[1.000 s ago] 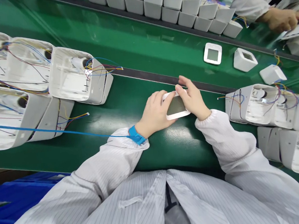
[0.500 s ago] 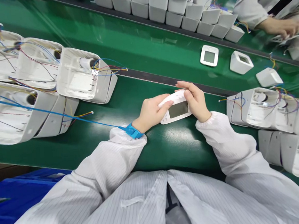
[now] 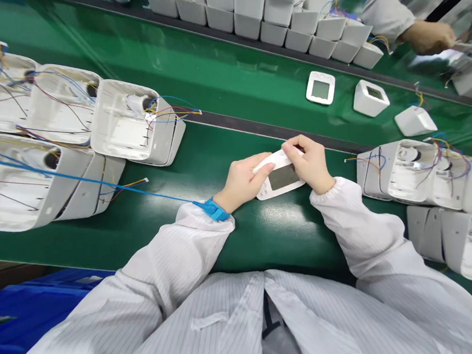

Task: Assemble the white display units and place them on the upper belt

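Observation:
Between my two hands is a white plastic device with a grey display (image 3: 282, 178), tilted over the green bench. My left hand (image 3: 248, 180) grips its left edge, thumb on the front face and fingers behind. A blue wrist strap (image 3: 214, 208) with a blue cord circles my left wrist. My right hand (image 3: 308, 164) is closed on the upper right edge, its thumb on the front and its curled fingers at the top. The device's back and the fingers behind it are hidden.
White housings with loose wires stand at the left (image 3: 127, 120) and right (image 3: 409, 170). On the green conveyor belt lie a white display unit (image 3: 321, 88) and two white housings (image 3: 371, 98). Stacked housings (image 3: 247, 19) line the far side, where a co-worker's hand (image 3: 430, 36) works.
My right fingers have come down and curled onto the device's top edge. The device has shifted slightly right. Units on the belt have moved left.

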Available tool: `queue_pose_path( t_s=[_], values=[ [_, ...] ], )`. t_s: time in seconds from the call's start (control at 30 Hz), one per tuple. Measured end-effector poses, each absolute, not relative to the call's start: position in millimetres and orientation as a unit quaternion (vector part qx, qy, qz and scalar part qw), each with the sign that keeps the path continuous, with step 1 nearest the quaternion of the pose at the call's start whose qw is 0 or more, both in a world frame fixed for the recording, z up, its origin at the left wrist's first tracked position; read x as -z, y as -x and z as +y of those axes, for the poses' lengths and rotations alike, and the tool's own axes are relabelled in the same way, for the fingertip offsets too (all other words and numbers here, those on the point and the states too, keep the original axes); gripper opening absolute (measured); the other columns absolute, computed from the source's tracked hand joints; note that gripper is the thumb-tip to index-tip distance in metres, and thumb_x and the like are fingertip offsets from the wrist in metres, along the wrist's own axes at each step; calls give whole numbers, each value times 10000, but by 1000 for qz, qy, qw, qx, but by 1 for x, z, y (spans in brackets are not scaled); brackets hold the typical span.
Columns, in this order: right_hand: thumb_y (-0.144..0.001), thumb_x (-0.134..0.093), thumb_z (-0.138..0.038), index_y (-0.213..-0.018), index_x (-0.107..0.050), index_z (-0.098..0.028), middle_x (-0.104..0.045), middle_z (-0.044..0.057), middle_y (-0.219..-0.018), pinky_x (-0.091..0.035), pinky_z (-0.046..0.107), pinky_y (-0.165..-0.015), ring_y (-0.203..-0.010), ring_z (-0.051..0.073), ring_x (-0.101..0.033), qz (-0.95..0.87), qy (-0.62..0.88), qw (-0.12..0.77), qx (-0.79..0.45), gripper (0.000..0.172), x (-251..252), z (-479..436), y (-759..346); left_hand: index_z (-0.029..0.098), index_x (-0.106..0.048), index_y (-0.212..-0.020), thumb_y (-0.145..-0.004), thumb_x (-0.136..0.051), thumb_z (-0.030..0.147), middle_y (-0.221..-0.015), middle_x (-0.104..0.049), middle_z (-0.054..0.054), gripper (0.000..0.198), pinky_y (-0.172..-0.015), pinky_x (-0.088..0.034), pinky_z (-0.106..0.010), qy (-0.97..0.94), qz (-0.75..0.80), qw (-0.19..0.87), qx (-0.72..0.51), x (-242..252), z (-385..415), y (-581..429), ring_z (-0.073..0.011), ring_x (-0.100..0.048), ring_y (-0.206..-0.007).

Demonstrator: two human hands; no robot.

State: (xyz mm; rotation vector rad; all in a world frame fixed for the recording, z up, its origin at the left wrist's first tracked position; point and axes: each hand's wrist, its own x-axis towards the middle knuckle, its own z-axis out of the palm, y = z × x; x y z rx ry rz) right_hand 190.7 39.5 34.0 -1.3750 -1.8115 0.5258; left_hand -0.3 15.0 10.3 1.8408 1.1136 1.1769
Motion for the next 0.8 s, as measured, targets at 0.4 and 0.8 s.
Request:
queue_pose_path(
  t_s=[0.4,0.8],
  values=[
    [-802,-526,-779,-1032,-709,-189,-754,100,-933,-548,409,-751,-855,284,-703,-718,588,304,-215,659,-17,44,-194,173,-745,-1042,-922,-559,513,-998,-765,-58,406,-742,-512,-283,-615,461,420,-483,1,23,2,-194,-692,-866],
    [-740,-675,-722,-1179,-676,-204,-719,93,-1186,-517,478,-1013,-1099,288,-672,-655,448,376,-479,680,-3,51,-193,197,-676,-1160,-955,-457,601,-1165,-711,-94,503,-896,-526,-343,-529,452,367,-618,3,40,10,-224,-667,-1044]
  ],
)
